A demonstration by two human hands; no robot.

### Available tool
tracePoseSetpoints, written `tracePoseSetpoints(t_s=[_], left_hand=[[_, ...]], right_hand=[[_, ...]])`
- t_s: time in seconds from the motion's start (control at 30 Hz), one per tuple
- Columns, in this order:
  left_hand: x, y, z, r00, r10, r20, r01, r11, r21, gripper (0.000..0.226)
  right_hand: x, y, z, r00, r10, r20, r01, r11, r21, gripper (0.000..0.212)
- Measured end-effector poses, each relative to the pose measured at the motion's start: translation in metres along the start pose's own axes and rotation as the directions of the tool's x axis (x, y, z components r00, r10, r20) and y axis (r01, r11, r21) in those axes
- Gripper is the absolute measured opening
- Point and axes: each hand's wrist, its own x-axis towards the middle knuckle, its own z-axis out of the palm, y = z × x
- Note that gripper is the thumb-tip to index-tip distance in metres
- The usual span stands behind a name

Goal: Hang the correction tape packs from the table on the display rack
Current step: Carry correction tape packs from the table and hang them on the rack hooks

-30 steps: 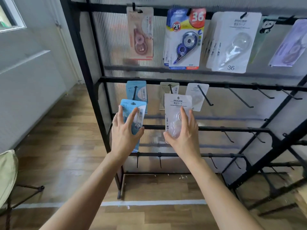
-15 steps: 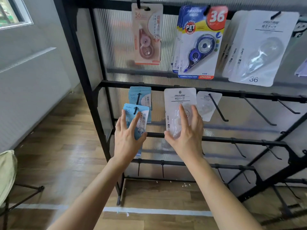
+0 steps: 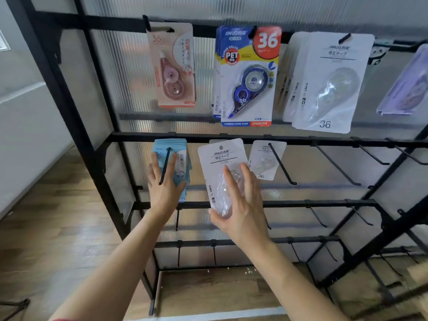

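White pack in right grip

- You are standing at a shop-style stationery display.
- A black metal display rack carries rows of peg hooks.
- Carded correction tape packs hang from them, one printed "CORRECTION TAPE" and "36".
- Around it are a wood floor and a plain grey wall.
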Motion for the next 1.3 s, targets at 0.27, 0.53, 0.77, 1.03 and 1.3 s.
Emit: tracePoseSetpoints(t_s=[0.27,0.53,0.77,1.03,1.3], left_hand=[[-0.027,0.010,-0.007,1.000,0.021,-0.020,-0.019,0.998,0.067,0.079],[-0.071,0.045,-0.011,0.988,0.145,0.060,-0.140,0.987,-0.080,0.068],[-0.071,0.104,-0.009,0.941,0.334,0.055,-0.321,0.932,-0.170,0.066],[-0.047,0.150,0.002,0.927,0.359,0.108,-0.359,0.933,-0.022,0.064],[-0.034,0.154,0.012,0.951,0.273,0.147,-0.288,0.953,0.091,0.066]], right_hand=[[-0.001,-0.003,-0.006,0.999,0.033,0.026,-0.034,0.999,0.037,0.094],[-0.049,0.005,-0.024,0.987,0.124,-0.099,-0.121,0.992,0.030,0.079],[-0.082,0.044,-0.053,0.969,0.191,-0.158,-0.202,0.978,-0.059,0.090],[-0.085,0.078,-0.068,0.969,0.234,-0.083,-0.240,0.968,-0.068,0.084],[-0.082,0.088,-0.064,0.987,0.156,-0.049,-0.159,0.986,-0.052,0.082]])
